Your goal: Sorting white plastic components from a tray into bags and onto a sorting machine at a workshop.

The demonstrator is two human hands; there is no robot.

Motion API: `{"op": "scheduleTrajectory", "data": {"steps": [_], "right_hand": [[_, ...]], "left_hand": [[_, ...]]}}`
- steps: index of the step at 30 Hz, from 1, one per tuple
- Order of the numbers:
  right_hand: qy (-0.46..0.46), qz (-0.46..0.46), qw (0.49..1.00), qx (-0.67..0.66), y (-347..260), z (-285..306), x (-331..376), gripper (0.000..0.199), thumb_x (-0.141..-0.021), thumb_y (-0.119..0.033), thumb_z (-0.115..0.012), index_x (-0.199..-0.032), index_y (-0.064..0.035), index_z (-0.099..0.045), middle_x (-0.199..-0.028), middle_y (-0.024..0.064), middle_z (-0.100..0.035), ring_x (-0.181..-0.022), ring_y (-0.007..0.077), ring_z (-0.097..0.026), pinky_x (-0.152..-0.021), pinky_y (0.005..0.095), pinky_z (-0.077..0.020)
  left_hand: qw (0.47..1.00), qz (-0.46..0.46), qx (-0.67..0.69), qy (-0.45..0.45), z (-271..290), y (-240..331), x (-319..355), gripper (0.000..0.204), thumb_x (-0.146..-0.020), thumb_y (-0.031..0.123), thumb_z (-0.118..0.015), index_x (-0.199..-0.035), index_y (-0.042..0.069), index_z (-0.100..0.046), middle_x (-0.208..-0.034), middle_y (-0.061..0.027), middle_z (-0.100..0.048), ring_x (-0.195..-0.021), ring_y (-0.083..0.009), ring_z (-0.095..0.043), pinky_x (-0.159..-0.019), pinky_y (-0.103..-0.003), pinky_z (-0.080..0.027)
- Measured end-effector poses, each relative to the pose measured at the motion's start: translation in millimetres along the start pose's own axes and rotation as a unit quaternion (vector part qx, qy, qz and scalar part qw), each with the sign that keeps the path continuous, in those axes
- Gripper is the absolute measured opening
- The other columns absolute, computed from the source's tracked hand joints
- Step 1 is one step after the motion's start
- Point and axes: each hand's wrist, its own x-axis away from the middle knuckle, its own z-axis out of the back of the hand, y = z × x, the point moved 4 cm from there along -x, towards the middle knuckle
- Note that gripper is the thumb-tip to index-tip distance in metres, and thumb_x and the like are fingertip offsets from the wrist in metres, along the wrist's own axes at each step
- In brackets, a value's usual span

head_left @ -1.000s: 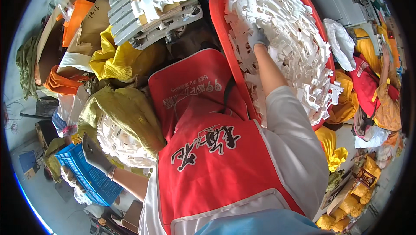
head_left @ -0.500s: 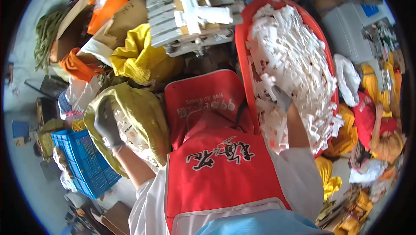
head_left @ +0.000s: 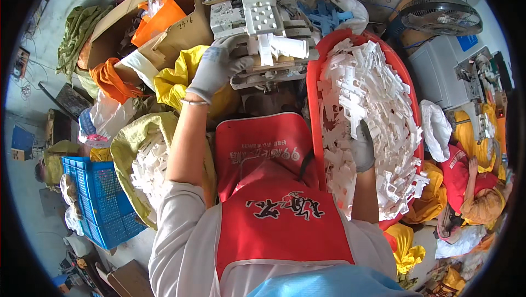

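- Left hand (head_left: 215, 72) has moved since the earlier frame: it was down by the yellow sack, now it is up far-centre at the grey metal jig (head_left: 262, 29).
- Left fingers, gloved, curl narrow over the jig's near-left edge, touching it; whether they grip anything is not clear.
- White plastic part (head_left: 282, 48) lies on the jig, just right of the left fingertips.
- Right hand (head_left: 361, 149), gloved, stays in the red tub (head_left: 316, 94), fingers closed among the white moulded parts (head_left: 378, 105); cannot tell which piece they hold.
- Tub sits right of the red apron (head_left: 274, 198), heaped full.
- Yellow sack (head_left: 137, 154) with more white parts is near left, just beside the left forearm.
- Blue crate (head_left: 101, 198) is left of the sack.
- Cardboard box (head_left: 164, 29) is far left; fan (head_left: 441, 18) is far right.
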Motion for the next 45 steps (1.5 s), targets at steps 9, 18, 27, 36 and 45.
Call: {"op": "scheduleTrajectory", "data": {"steps": [9, 18, 27, 36, 45], "right_hand": [[-0.015, 0.035, 0.996, 0.086, -5, 1, 13, 0.040, -0.099, -0.019, -0.042, -0.135, 0.0001, -0.038, -0.125, 0.0075, -0.048, -0.109, 0.0161, -0.050, -0.096, 0.0306, -0.0408], [-0.069, 0.186, 0.980, 0.019, -95, -72, -59, 0.036, -0.097, -0.016, -0.047, -0.128, 0.0020, -0.045, -0.122, 0.0066, -0.049, -0.111, 0.0156, -0.049, -0.097, 0.0310, -0.0413], [-0.172, 0.452, 0.758, 0.438, -165, -207, -99, 0.044, -0.080, -0.003, -0.063, -0.122, -0.0126, -0.056, -0.117, 0.0108, -0.056, -0.109, 0.0290, -0.053, -0.094, 0.0351, -0.0423], [-0.191, 0.452, 0.749, 0.446, -166, -178, -111, 0.040, -0.092, -0.025, -0.055, -0.128, -0.0086, -0.050, -0.125, 0.0140, -0.052, -0.115, 0.0321, -0.051, -0.097, 0.0362, -0.0400], [-0.158, -0.031, 0.828, 0.538, 122, 19, -100, 0.046, -0.088, -0.019, -0.051, -0.132, -0.0083, -0.046, -0.129, 0.0183, -0.052, -0.117, 0.0319, -0.052, -0.097, 0.0360, -0.0422]], "left_hand": [[0.999, -0.031, -0.002, 0.005, -3, 5, -14, 0.052, -0.075, 0.025, -0.073, -0.119, 0.003, -0.056, -0.106, -0.0198, -0.064, -0.100, -0.0333, -0.061, -0.084, -0.037, -0.048], [0.997, -0.008, 0.041, 0.069, 8, -7, -12, 0.039, -0.076, 0.023, -0.074, -0.107, 0.001, -0.062, -0.098, -0.0153, -0.067, -0.088, -0.0218, -0.066, -0.075, -0.031, -0.051], [0.963, 0.121, -0.013, 0.239, 74, -47, 119, 0.034, -0.076, 0.015, -0.073, -0.107, 0.004, -0.065, -0.092, -0.0097, -0.070, -0.086, -0.0152, -0.067, -0.078, -0.026, -0.050], [0.918, 0.268, -0.015, 0.290, 108, -70, 252, 0.031, -0.083, 0.013, -0.067, -0.111, 0.000, -0.064, -0.102, -0.0040, -0.066, -0.088, -0.0130, -0.060, -0.080, -0.026, -0.048], [0.868, 0.329, -0.135, 0.346, 166, -87, 384, 0.032, -0.089, 0.008, -0.060, -0.118, -0.004, -0.057, -0.114, -0.0108, -0.062, -0.102, -0.0173, -0.059, -0.089, -0.027, -0.048]]}}
